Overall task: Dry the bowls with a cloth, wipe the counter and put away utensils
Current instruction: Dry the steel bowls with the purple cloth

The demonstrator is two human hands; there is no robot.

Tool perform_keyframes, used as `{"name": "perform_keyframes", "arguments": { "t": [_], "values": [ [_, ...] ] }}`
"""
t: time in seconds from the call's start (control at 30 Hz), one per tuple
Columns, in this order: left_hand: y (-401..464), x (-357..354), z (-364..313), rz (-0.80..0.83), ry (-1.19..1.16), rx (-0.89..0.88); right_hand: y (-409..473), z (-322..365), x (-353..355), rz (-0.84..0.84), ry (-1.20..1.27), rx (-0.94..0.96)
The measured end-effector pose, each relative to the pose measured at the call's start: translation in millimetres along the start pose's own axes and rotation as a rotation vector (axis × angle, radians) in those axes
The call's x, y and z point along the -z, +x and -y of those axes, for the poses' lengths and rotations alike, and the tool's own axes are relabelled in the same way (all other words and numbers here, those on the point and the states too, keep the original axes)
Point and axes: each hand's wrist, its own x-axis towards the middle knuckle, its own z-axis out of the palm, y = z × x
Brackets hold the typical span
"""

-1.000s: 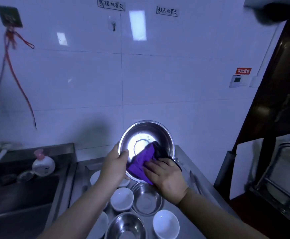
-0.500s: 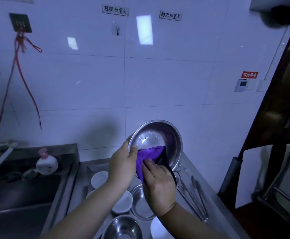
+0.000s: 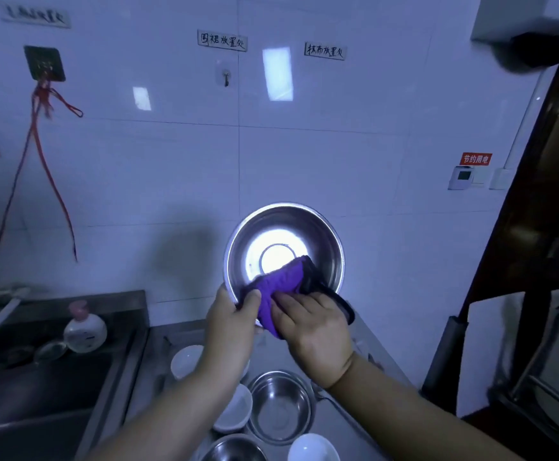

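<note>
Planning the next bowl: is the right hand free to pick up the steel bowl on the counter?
Probably not yet: the right hand presses the purple cloth into the raised bowl; the counter bowl lies uncovered below.

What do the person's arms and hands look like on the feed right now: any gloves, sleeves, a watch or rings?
Both forearms are bare as far as the frame shows, with no sleeves in view. The left hand and right hand wear no gloves. No watch, bracelet or ring shows on either wrist or on the fingers, though the light is dim.
</note>
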Motion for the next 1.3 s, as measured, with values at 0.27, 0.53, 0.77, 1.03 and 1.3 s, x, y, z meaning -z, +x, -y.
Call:
{"name": "perform_keyframes", "arguments": {
  "t": [0.27, 0.53, 0.77, 1.03, 1.3],
  "values": [
    [9.7, 14.1, 7.3, -0.079, 0.296, -0.103, -14.7, 20.4, -0.7, 0.013, 0.024, 0.054],
    [21.0, 56.8, -12.4, 0.135, 0.747, -0.463, -15.1, -32.0, 0.2, 0.129, 0.034, 0.432],
    [13.2, 76.1, 3.8, -0.119, 0.675, -0.449, -17.3, 69.4, -31.8, 0.096, 0.048, -0.016],
    [19.6, 134.5, 10.8, -0.105, 0.679, -0.276, 5.6, 128.0, -60.1, 0.104, 0.282, 0.019],
    [27.8, 176.2, -2.0, -0.139, 0.497, -0.111, 41.0, 116.3, -61.4, 0.042, 0.277, 0.261]
  ]
}}
